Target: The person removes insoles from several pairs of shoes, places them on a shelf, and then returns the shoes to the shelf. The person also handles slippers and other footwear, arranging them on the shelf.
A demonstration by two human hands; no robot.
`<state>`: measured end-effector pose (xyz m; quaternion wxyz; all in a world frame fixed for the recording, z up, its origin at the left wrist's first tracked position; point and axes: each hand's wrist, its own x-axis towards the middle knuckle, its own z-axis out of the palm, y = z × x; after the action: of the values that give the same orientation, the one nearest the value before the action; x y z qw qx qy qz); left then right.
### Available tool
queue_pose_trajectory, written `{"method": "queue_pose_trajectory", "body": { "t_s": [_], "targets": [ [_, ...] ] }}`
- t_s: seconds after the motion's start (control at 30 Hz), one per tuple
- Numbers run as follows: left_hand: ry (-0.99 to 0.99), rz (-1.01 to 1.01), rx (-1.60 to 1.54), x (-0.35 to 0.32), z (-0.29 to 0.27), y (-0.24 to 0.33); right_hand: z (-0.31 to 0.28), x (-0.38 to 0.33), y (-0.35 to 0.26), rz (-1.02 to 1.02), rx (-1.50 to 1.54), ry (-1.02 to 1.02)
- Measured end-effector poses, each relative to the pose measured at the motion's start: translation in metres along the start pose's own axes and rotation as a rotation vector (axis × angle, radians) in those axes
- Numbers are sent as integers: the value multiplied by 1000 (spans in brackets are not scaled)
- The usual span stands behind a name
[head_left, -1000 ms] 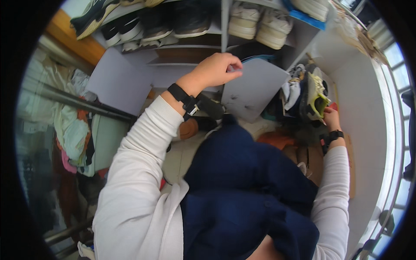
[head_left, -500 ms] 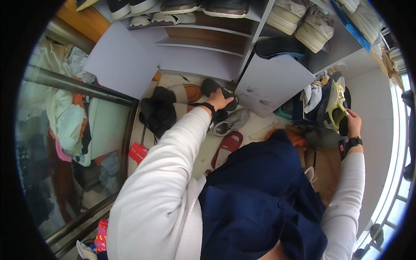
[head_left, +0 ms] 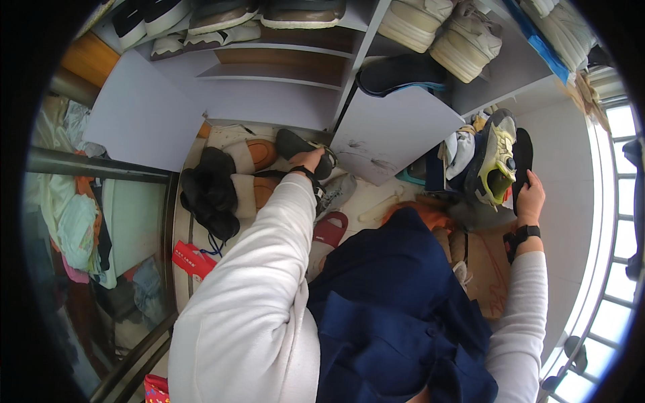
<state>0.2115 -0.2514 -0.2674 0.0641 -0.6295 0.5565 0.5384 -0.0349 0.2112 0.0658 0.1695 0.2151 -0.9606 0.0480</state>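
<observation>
Where smooth, pale-grey boards form the shoe cabinet [head_left: 269, 102], straight shelves carry dark shoes and chunky cream sneakers [head_left: 416, 23] with thick, ridged soles. Below them slants a flat, scuffed panel [head_left: 396, 131], its lower face smudged dark. On the pale floor [head_left: 363, 191], soft black footwear [head_left: 208, 188] lies heaped beside slippers [head_left: 262, 154] with smooth tan footbeds and fleecy bands. Near the white wall [head_left: 568, 161], a lime-and-grey sneaker [head_left: 496, 161] is tilted, its padded opening facing the person. The left hand [head_left: 308, 160] is closed over a rounded dark shoe [head_left: 289, 142] just below the cabinet. The right hand [head_left: 531, 199] pinches the lower end of a thin, black, sole-shaped piece [head_left: 523, 151] between sneaker and wall. Smaller still are a red slide [head_left: 330, 228] and a glossy red card [head_left: 191, 260].
</observation>
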Motion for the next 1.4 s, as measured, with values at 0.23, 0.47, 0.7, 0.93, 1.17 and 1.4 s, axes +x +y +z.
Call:
{"method": "queue_pose_trajectory", "body": {
  "t_s": [0.23, 0.47, 0.7, 0.93, 1.17, 1.4],
  "targets": [
    [-480, -295, -886, -46, -64, 0, 10, 3, 1, -83, -285, -29],
    [-758, 405, -873, -111, -133, -12, 1, 8, 12, 36, 64, 196],
    [-872, 696, -575, -202, -186, 22, -25, -12, 5, 173, 569, 217],
    [-910, 1221, 0, -340, -167, 95, -64, -47, -7, 274, 949, 390],
    [-1459, 1077, -381, -430, -36, 168, -103, -90, -38, 173, 1259, 444],
    [-1532, 844, -454, -429, 60, 163, -101, -116, -31, -186, 1211, 83]
  ]
}}
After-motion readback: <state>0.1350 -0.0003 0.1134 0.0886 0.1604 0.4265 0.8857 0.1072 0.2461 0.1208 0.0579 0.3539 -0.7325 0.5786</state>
